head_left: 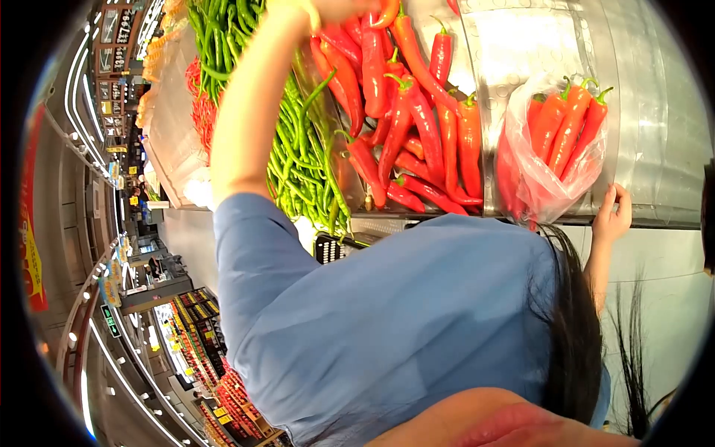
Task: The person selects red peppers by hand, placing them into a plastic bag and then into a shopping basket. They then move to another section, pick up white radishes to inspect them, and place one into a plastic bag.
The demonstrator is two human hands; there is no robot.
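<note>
Left hand (328, 7), raised on a bare forearm, meets the upper frame edge above the heap of long red chillies (406, 141); one curved chilli (387, 13) touches its fingers, but the hand is cropped and its grip cannot be told. Right hand (612, 214) sits at the rim of the steel counter (659, 112), fingers bent against the edge, just beside the lower corner of a clear plastic bag (532, 190); whether it pinches the film cannot be told. The bag, thin and crinkled, rests on the counter and holds several red chillies with green stems (570, 119). Loose chillies are glossy, tapered and smooth, lying between the two hands in a steel-walled bin. Slender green chillies (298, 153) are heaped beyond the left forearm's inner side, near the red ones. Bare embossed steel lies open past the right hand, away from the bag. A matte blue sleeve (357, 313) and dark hair (577, 335) fill the space below both hands. Shop shelving (195, 335) recedes well apart from the left arm.
</note>
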